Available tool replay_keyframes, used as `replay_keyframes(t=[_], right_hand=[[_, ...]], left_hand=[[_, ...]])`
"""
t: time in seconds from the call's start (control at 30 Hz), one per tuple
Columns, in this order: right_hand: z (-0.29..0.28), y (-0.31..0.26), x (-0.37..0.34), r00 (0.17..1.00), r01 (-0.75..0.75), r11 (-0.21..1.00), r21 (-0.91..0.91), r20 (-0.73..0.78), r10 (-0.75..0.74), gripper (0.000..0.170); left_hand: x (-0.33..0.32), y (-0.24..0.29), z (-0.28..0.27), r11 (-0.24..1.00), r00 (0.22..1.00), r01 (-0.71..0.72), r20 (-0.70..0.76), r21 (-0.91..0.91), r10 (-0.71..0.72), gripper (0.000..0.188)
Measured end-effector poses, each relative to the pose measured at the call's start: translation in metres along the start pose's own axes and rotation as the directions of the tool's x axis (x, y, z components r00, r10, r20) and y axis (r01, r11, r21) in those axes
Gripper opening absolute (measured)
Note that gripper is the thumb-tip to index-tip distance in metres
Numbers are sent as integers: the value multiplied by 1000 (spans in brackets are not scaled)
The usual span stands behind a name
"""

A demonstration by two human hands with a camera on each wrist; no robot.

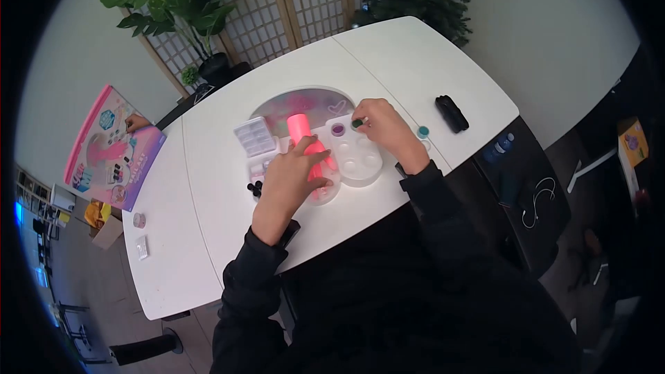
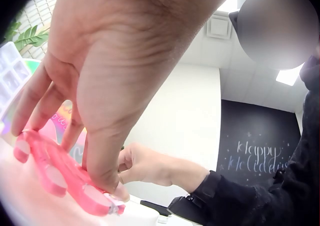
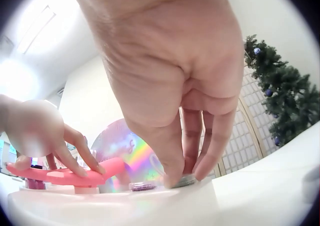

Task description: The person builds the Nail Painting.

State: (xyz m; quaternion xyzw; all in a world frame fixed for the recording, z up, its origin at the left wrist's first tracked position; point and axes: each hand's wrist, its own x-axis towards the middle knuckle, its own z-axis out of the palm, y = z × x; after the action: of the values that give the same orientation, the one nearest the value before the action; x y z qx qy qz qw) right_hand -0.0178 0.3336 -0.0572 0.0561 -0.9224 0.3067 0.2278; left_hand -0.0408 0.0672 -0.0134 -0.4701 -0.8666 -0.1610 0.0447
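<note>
A pink hand-shaped form (image 1: 299, 127) lies on the white stand, its fingers toward the person. Across it my left hand (image 1: 285, 174) rests with spread fingers; in the left wrist view the thumb touches near one pink fingertip (image 2: 95, 198). My right hand (image 1: 388, 131) pinches a small round dark green pot (image 1: 357, 124) between thumb and fingers, at the far end of the white tray (image 1: 364, 179) with round wells. In the right wrist view the pot (image 3: 183, 181) is low at the tray's surface. Beside it sits a purple pot (image 1: 337, 129).
A clear compartment box (image 1: 255, 136) stands left of the form, with small black items (image 1: 255, 188) nearer the person. A teal pot (image 1: 423, 131) and black case (image 1: 452, 113) lie right. The colourful package (image 1: 114, 152) stands at the far left.
</note>
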Motion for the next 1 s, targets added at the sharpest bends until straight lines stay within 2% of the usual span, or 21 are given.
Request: replay_keyframes(t=[0.1,0.17,0.23,0.27,0.33,0.43,0.5,0.57,0.7,0.8,0.87,0.9,0.97,1.0], right_hand=[[1,-8,-6,998,-17,997,-72,-65,13,19],[-3,-7,-12,996,-51,997,-58,-79,47,19],[-14,-3,-20,969,-166,977,135,-161,186,19],[-22,3,-23,970,-163,978,130,-158,183,19],[-42,19,-34,909,-370,910,-188,-277,313,22],[-59,46,-48,930,-361,884,-297,-184,318,21],[-55,57,-52,931,-359,901,-242,-157,329,22],[-55,38,-49,891,-437,850,-294,-13,454,28],[-41,33,-43,896,-435,847,-307,-57,440,23],[-53,4,-35,887,-460,855,-239,-75,456,21],[-55,-8,-34,983,-185,983,0,-5,185,22],[-49,-11,-34,982,-187,982,5,-3,187,22],[-32,-21,-30,995,98,993,70,-6,-98,19],[-25,-25,-29,995,97,993,73,-4,-97,19]], left_hand=[[-1,4,-3,1000,1000,19,5,-9,-19,59],[0,4,-3,1000,1000,15,0,-12,-15,59],[-1,3,-1,1000,1000,26,8,-14,-26,58],[0,2,-1,999,1000,28,3,-18,-28,58],[-1,2,-1,1000,1000,-3,-9,-7,3,58],[2,7,-7,997,997,57,54,-45,-54,56],[3,7,-8,999,999,35,39,-29,-34,56],[3,8,-8,1000,999,16,27,-14,-16,56],[-2,7,-9,998,998,48,38,-27,-46,48],[0,5,-18,998,998,64,12,-25,-63,40],[0,8,-25,998,998,63,-11,-22,-63,36],[2,11,-29,995,995,93,-32,-41,-94,34],[4,13,-31,990,990,127,-47,-61,-130,31],[5,13,-31,992,990,105,-82,-69,-111,28]])
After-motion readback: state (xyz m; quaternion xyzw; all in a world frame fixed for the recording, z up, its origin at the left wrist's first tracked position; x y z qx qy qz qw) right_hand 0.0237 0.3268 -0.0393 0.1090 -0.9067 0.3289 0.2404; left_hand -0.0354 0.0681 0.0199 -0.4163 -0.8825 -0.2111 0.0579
